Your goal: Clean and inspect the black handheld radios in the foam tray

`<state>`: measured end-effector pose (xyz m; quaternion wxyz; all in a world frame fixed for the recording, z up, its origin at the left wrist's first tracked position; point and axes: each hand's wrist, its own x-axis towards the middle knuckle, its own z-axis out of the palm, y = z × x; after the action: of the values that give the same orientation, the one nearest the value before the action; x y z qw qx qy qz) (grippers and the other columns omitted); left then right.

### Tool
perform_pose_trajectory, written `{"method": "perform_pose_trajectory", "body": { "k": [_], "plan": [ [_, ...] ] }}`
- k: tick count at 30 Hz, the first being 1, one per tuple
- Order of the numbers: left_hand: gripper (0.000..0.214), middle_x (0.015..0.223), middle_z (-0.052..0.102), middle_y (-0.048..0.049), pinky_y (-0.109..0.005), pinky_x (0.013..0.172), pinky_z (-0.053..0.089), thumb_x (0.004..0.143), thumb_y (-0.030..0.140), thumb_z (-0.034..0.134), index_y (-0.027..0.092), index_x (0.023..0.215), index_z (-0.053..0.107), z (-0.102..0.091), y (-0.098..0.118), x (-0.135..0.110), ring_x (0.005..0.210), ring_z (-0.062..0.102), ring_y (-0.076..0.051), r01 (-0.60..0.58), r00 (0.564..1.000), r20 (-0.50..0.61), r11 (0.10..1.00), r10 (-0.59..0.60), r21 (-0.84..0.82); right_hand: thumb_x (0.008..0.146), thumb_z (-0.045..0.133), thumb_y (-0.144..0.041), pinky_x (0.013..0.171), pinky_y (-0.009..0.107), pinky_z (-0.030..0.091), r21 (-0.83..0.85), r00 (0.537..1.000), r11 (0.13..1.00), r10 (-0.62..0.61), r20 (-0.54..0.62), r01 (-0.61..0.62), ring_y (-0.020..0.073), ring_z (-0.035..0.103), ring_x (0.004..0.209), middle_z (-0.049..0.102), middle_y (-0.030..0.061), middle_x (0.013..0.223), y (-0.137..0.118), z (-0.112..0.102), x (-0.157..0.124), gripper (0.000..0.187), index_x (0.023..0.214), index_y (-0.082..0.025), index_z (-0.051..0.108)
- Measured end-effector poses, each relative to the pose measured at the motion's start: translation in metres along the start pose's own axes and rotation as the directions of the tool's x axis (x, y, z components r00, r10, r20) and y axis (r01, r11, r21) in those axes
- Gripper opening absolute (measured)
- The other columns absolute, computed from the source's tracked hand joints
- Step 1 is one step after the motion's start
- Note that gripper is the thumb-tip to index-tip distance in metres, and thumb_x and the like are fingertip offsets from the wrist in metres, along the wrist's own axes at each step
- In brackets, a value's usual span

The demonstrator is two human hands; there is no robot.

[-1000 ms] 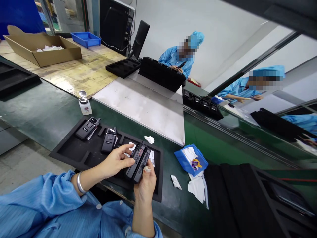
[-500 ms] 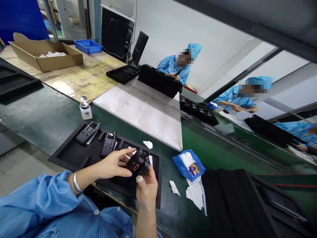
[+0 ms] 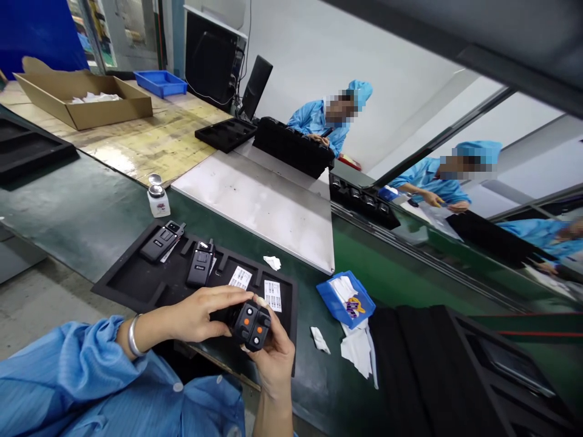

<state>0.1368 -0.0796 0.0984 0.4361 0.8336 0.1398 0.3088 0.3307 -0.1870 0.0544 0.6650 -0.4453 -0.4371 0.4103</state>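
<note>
Two black handheld radios (image 3: 251, 323) are held together, tilted up so their top ends with orange buttons face me. My left hand (image 3: 200, 312) pinches them from the left and my right hand (image 3: 273, 352) cups them from below. They hover over the near right end of a black foam tray (image 3: 136, 282). In the tray's slots lie two more black radios, one at the far left (image 3: 161, 241) and one in the middle (image 3: 200, 265). Two white label slips (image 3: 257, 286) lie bare in the right slots.
A small white bottle (image 3: 157, 197) stands behind the tray on the green belt. A blue bin with white wipes (image 3: 345, 298) and loose wipes (image 3: 357, 349) lie to the right, beside stacked black trays (image 3: 455, 370). A steel plate (image 3: 259, 203) lies beyond. Other people in blue coats work across the line.
Both hands have drawn the two radios toward me and tipped them from lying lengthwise to end-on, orange buttons now facing me. The label slips in the tray became uncovered.
</note>
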Motion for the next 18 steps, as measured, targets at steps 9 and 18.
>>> {"method": "perform_pose_trajectory", "body": {
  "k": [9, 18],
  "plan": [
    [0.074, 0.147, 0.052, -0.0112, -0.046, 0.114, 0.042, 0.088, 0.010, 0.059, 0.028, 0.155, 0.031, 0.006, -0.010, -0.008, 0.136, 0.049, -0.026, -0.028, 1.000, 0.013, 0.997, 0.027, 0.077, 0.074, 0.081, -0.018, 0.110, 0.057, 0.040, -0.007, 0.999, 0.999, -0.035, 0.016, 0.035, 0.0311, 0.052, 0.131, 0.054, 0.0113, 0.142, 0.008, 0.001, -0.003, 0.061, 0.131, -0.030, 0.063],
    [0.071, 0.143, 0.053, -0.0180, -0.048, 0.111, 0.048, 0.088, 0.000, 0.048, 0.020, 0.153, 0.030, 0.026, -0.039, -0.020, 0.136, 0.049, -0.027, -0.152, 0.984, -0.052, 0.960, 0.169, 0.234, 0.086, 0.068, -0.011, 0.111, 0.055, 0.041, -0.219, 0.990, 0.965, -0.130, 0.063, 0.141, 0.0291, 0.047, 0.137, 0.046, 0.0120, 0.149, 0.037, 0.000, -0.012, 0.058, 0.139, -0.028, 0.054]
  ]
}}
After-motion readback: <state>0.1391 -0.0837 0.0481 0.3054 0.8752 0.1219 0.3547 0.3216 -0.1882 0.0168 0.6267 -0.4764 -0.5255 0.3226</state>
